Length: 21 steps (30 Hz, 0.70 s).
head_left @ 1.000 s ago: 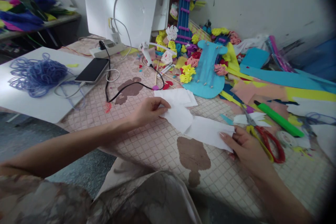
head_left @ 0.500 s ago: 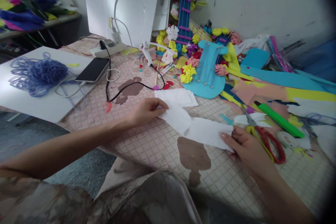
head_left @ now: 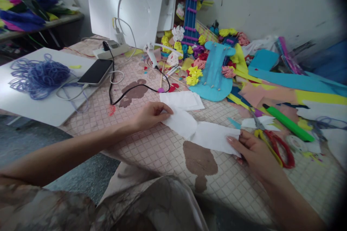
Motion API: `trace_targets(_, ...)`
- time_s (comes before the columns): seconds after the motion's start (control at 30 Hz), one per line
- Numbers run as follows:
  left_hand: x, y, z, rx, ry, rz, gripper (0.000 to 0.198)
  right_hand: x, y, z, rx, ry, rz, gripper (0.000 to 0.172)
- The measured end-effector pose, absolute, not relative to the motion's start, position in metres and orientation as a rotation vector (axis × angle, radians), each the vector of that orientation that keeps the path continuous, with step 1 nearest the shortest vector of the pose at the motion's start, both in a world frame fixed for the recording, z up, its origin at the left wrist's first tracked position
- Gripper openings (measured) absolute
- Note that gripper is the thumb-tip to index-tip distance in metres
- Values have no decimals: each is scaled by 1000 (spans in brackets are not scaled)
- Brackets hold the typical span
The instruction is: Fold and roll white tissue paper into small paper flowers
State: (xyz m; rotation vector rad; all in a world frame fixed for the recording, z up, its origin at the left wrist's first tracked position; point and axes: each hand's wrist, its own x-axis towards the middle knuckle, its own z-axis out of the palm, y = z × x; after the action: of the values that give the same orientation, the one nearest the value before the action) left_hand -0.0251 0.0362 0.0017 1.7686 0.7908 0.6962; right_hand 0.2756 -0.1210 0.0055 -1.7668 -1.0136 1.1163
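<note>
A strip of white paper (head_left: pixel 211 132) is stretched between my two hands, low over the table, with a twist or fold near its middle. My left hand (head_left: pixel 151 116) pinches its left end between thumb and fingers. At the other end, my right hand (head_left: pixel 251 146) grips the paper with the thumb on top. Another folded white paper piece (head_left: pixel 183 100) lies flat just behind the held strip. Close to my right hand rest scissors (head_left: pixel 279 149) with red and yellow handles, and a green utility knife (head_left: pixel 288 122).
Behind are a light-blue cutout (head_left: pixel 211 79) with strings and crumpled paper flowers (head_left: pixel 194 75). A glue gun (head_left: pixel 150 54) and its black cord lie at centre. Toward the left are a phone (head_left: pixel 95 72), a power strip (head_left: pixel 115 48) and blue yarn (head_left: pixel 40 75) on a white board.
Almost nothing differs. My left hand has shifted very slightly, and both hands keep hold of the white paper strip.
</note>
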Motion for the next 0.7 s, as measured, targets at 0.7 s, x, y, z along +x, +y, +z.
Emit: trace_targets(0.7,-27,38,4,1656,868,752,18,280,-122,0,-1787,-988,1019,34)
